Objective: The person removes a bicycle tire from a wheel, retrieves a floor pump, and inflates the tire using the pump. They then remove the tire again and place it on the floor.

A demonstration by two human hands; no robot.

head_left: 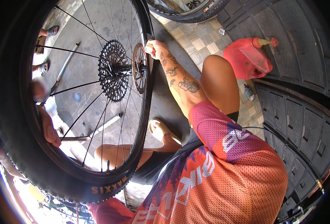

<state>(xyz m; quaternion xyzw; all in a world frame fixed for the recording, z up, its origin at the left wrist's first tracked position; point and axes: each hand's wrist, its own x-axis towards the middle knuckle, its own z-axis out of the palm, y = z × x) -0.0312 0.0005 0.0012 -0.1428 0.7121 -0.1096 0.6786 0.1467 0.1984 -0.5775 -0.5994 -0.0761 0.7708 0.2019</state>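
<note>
A bicycle wheel [144, 142] with a knobby black tyre stands tilted in front of me, filling the left side. Its hub carries a black cassette [113, 71] and a disc brake rotor [139, 68]. My left hand [50, 128] reaches around the tyre from outside, its fingers curled over the inner edge of the rim. At the opposite side of the wheel, my right hand [155, 49] is closed against the tyre and rim. Something pale shows at its fingertips, too small to name. A valve stem [108, 165] sticks up from the rim near me.
Another wheel [194, 15] lies at the top. A red jerry can [247, 58] stands at right beside dark drawer cabinets [291, 44], a small bottle [249, 92] below it. Stand legs [105, 125] cross the floor behind the spokes. Another person's sandalled foot [53, 30] shows at far left.
</note>
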